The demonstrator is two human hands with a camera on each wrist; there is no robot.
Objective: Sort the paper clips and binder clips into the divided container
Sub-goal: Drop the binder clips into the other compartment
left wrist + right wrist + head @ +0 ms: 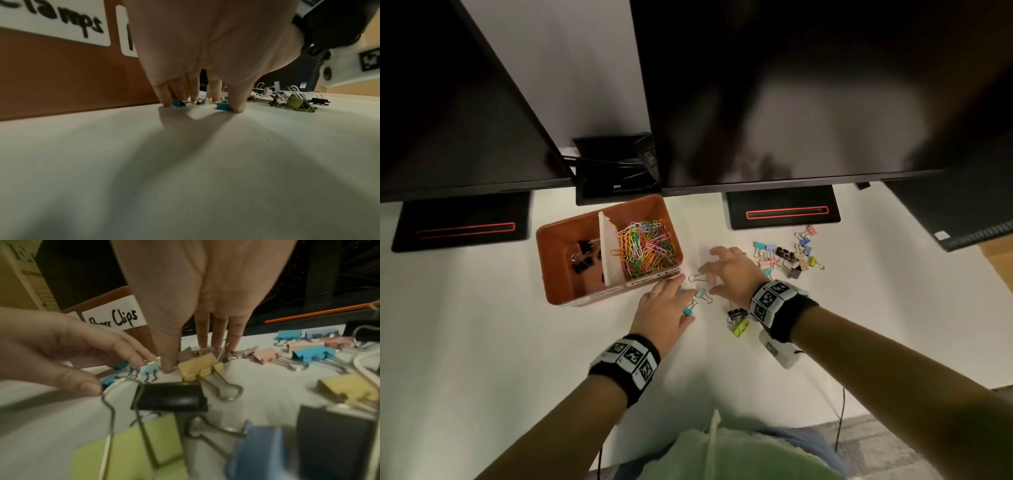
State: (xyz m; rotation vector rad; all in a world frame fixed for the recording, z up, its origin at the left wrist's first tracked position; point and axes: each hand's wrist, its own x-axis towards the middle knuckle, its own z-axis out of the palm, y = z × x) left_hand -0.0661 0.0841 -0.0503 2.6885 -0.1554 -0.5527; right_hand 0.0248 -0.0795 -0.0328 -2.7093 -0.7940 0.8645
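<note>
Desk (482,342) surface, white and wide, carries everything I work with, and I keep the orange divided container (558,287) toward its far edge, just left of my hands, so each drop is a short reach. Its right compartment holds a bright tangle of paper clips (647,246), and its left one a few black binder clips (585,255), with a white divider between them; the labels on its near wall read as clamps on the left and clips on the right. Loose binder clips (789,255) lie heaped toward the right of the desk, near a monitor base, in blue, pink, yellow and black, and a green clip and a black one (738,322) sit beside my right wrist. I judge the paper clips done and the binder clips the step in hand. My right hand (732,274) spreads over the small clips nearest the container, fingers straight and tips down on the desk, gripping nothing. My left hand (666,308) does likewise, fingers extended and fingertips (167,101) pressing the desk around two small teal clips (223,106), as if to rake them together. These are tiny, with thin wire handles, so I expect them to slide rather than lift.
</note>
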